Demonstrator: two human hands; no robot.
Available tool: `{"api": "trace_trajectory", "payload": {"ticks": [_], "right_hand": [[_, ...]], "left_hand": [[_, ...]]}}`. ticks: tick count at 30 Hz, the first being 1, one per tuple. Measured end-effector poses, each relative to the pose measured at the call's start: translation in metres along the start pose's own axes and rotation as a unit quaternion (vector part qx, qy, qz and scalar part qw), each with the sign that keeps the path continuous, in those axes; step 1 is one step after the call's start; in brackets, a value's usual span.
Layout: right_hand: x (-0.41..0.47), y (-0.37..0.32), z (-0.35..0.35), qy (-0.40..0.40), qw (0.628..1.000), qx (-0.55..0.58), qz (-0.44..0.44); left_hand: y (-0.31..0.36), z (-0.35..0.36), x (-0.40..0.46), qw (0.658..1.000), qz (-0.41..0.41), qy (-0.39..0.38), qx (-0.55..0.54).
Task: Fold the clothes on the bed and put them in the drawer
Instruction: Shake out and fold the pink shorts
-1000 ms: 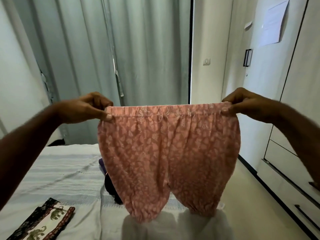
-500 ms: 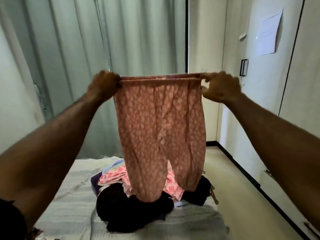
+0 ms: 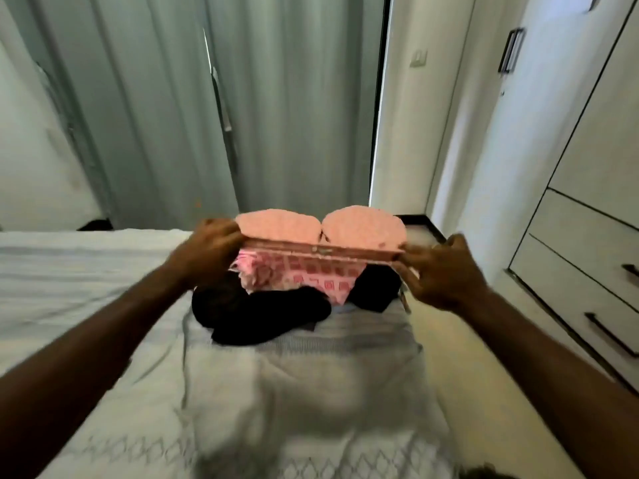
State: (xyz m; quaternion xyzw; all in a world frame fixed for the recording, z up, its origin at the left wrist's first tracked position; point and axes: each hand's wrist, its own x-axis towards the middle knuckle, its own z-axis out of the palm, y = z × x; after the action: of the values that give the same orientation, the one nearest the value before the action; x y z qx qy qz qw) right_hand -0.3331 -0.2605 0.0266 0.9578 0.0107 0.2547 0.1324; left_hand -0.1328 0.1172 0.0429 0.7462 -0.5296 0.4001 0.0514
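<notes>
Pink patterned shorts (image 3: 321, 233) stretch at mid-frame between your hands: your left hand (image 3: 207, 252) pinches one waistband end, your right hand (image 3: 439, 271) the other. Below them, a heap of black and pink clothes (image 3: 276, 302) lies on the white bed (image 3: 103, 288).

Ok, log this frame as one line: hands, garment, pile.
left hand: grips waistband | right hand: grips waistband | pink shorts: stretched flat, airborne over pile | pile: unfolded on bed
</notes>
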Motion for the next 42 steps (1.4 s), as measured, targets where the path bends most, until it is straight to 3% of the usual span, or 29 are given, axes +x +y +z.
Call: {"api": "trace_trajectory", "payload": {"ticks": [3,6,8,12,16,20,25,28,31,32,35,38,42], "right_hand": [[-0.068,-0.045,0.065,-0.173,0.985,0.020,0.000],[-0.114,-0.076,0.101,-0.382,0.923,0.045,-0.002],[-0.134,-0.087,0.113,-0.444,0.895,0.034,-0.020],[-0.153,-0.094,0.124,-0.485,0.874,0.026,-0.026],[-0.164,-0.093,0.117,-0.495,0.868,0.038,0.000],[-0.181,-0.095,0.119,-0.555,0.827,0.093,0.004],[-0.185,-0.099,0.115,-0.575,0.813,0.079,-0.043],[-0.187,-0.083,0.107,-0.599,0.789,0.137,-0.008],[-0.184,-0.078,0.112,-0.453,0.862,0.180,0.141],[-0.182,-0.081,0.118,-0.404,0.867,0.203,0.209],[-0.177,-0.104,0.132,-0.358,0.804,0.281,0.383],[-0.179,-0.120,0.142,-0.365,0.752,0.307,0.454],[-0.178,-0.122,0.146,-0.314,0.681,0.389,0.535]], "left_hand": [[0.068,0.052,-0.099,0.996,0.003,-0.092,0.000],[0.130,0.082,-0.171,0.981,0.025,-0.193,0.005],[0.159,0.087,-0.196,0.963,0.019,-0.268,-0.006],[0.184,0.089,-0.223,0.936,-0.003,-0.350,-0.020],[0.191,0.086,-0.233,0.960,-0.003,-0.277,-0.046],[0.211,0.081,-0.259,0.977,0.030,-0.199,-0.066],[0.207,0.076,-0.272,0.958,0.028,-0.267,-0.103],[0.207,0.067,-0.268,0.960,0.001,-0.258,-0.110],[0.225,0.069,-0.252,0.966,-0.075,-0.204,-0.139],[0.238,0.072,-0.240,0.963,-0.098,-0.201,-0.153],[0.288,0.088,-0.190,0.939,-0.167,-0.226,-0.200],[0.327,0.106,-0.159,0.902,-0.221,-0.298,-0.220],[0.342,0.123,-0.168,0.910,-0.221,-0.308,-0.168]]}}
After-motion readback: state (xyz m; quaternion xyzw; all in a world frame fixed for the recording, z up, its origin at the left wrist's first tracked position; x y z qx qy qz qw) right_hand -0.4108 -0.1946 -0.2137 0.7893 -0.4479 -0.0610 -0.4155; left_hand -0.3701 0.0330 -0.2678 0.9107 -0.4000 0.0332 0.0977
